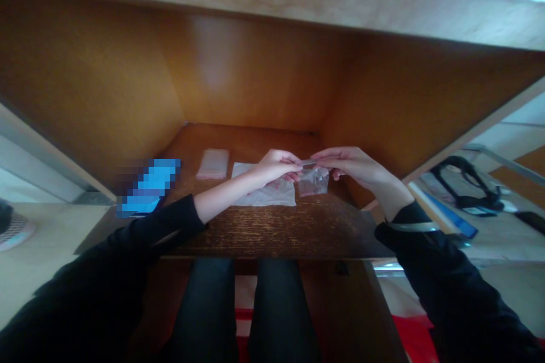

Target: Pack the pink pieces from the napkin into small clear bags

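My left hand point(275, 167) and my right hand point(349, 163) meet above the dark wooden desktop point(272, 235), pinching the top edge of a small clear plastic zip bag point(314, 182) from either side. The bag hangs below my fingers and has something pale or pinkish inside, too small to tell. Under my left hand lies a crumpled white plastic sheet point(268, 195). Further left sits a flat pale pink packet point(212, 163), apart from both hands.
A blurred blue object point(149, 187) lies at the desk's left. Wooden shelf panels point(255, 74) enclose the desk at the back and sides, with a shelf board overhead. A black strap point(466, 193) and a blue-edged item point(447, 212) lie beyond the right side.
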`<act>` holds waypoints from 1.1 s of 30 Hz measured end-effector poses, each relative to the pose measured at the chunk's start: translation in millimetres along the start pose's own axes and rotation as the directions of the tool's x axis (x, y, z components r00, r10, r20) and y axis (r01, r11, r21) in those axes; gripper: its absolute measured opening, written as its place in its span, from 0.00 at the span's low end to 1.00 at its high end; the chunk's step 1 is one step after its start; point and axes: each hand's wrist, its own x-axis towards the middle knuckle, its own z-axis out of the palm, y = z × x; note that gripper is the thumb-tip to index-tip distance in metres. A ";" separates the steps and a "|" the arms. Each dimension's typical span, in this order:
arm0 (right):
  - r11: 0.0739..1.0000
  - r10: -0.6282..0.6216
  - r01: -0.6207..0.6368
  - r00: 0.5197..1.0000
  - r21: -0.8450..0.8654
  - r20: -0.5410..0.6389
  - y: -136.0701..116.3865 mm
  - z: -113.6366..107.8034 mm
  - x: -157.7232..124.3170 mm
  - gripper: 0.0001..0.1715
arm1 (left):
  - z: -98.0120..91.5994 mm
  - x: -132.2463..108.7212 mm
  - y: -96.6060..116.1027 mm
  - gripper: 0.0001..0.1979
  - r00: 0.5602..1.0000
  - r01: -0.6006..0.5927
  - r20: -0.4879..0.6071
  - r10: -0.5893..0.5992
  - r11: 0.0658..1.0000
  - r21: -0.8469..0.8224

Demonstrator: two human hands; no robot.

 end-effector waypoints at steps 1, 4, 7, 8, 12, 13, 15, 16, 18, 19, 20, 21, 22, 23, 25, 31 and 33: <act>1.000 0.023 -0.023 1.000 0.002 0.003 5.2 -2.7 0.6 0.15 | 3.4 5.6 -4.3 0.05 1.000 0.001 0.004 -0.001 1.000 -0.015; 0.998 0.069 -0.069 0.998 -0.011 -0.012 25.5 -3.7 9.6 0.13 | 10.5 23.0 -21.7 0.05 1.000 -0.009 -0.016 0.010 1.000 0.011; 0.996 0.088 -0.090 0.989 -0.018 -0.119 47.3 3.2 25.6 0.12 | 12.3 37.8 -38.0 0.08 0.994 0.003 -0.106 0.010 0.993 0.118; 0.995 0.090 -0.095 0.984 -0.028 -0.154 53.7 6.2 31.3 0.12 | 11.3 40.8 -41.5 0.09 0.989 0.004 -0.145 0.019 0.989 0.151; 0.992 0.035 -0.067 0.962 -0.109 -0.272 72.8 17.0 48.7 0.13 | -3.7 38.6 -41.4 0.11 0.987 0.003 -0.154 0.037 0.967 0.255; 0.988 0.018 -0.060 0.959 -0.143 -0.282 76.2 18.8 50.7 0.14 | -10.5 34.7 -38.4 0.12 0.990 -0.008 -0.132 0.048 0.957 0.291; 0.970 -0.013 -0.057 0.958 -0.234 -0.287 81.0 21.2 52.1 0.17 | -27.6 25.2 -30.8 0.12 0.988 -0.019 -0.138 0.073 0.935 0.355; 0.955 -0.024 -0.064 0.957 -0.290 -0.290 82.1 21.9 51.6 0.18 | -37.9 20.2 -27.0 0.11 0.985 -0.015 -0.153 0.080 0.922 0.386; 0.905 -0.044 -0.098 0.947 -0.415 -0.319 80.8 22.9 49.2 0.20 | -60.9 10.7 -20.5 0.09 0.983 0.001 -0.167 0.081 0.896 0.443; 0.871 -0.057 -0.119 0.939 -0.477 -0.338 78.4 23.4 47.7 0.20 | -73.3 6.2 -18.2 0.09 0.980 0.017 -0.183 0.076 0.886 0.463; 0.833 -0.068 -0.141 0.934 -0.535 -0.351 74.9 24.3 46.2 0.20 | -86.0 1.9 -16.6 0.10 0.975 0.033 -0.208 0.077 0.875 0.482; 0.795 -0.074 -0.160 0.932 -0.586 -0.355 70.6 25.4 44.8 0.19 | -98.7 -2.4 -15.6 0.11 0.975 0.060 -0.214 0.059 0.858 0.510; 0.761 -0.073 -0.173 0.935 -0.626 -0.347 65.8 26.8 43.6 0.18 | -111.2 -6.9 -15.1 0.11 0.976 0.088 -0.214 0.038 0.831 0.549; 0.735 -0.065 -0.177 0.943 -0.655 -0.327 61.1 28.6 42.7 0.16 | -123.0 -11.7 -14.9 0.11 0.974 0.118 -0.224 0.022 0.796 0.593; 0.708 -0.044 -0.167 0.959 -0.687 -0.279 52.6 33.0 42.4 0.13 | -143.9 -22.7 -15.5 0.13 0.985 0.132 -0.170 -0.020 0.720 0.681; 0.718 -0.147 -0.009 0.976 -0.696 -0.163 33.6 52.2 48.8 0.10 | -171.6 -57.9 -18.3 0.37 0.961 0.186 -0.048 -0.273 0.507 0.841; 0.720 -0.184 0.036 0.973 -0.693 -0.141 23.8 61.1 49.7 0.10 | -171.7 -65.6 -16.5 0.38 0.975 0.147 -0.040 -0.220 0.498 0.855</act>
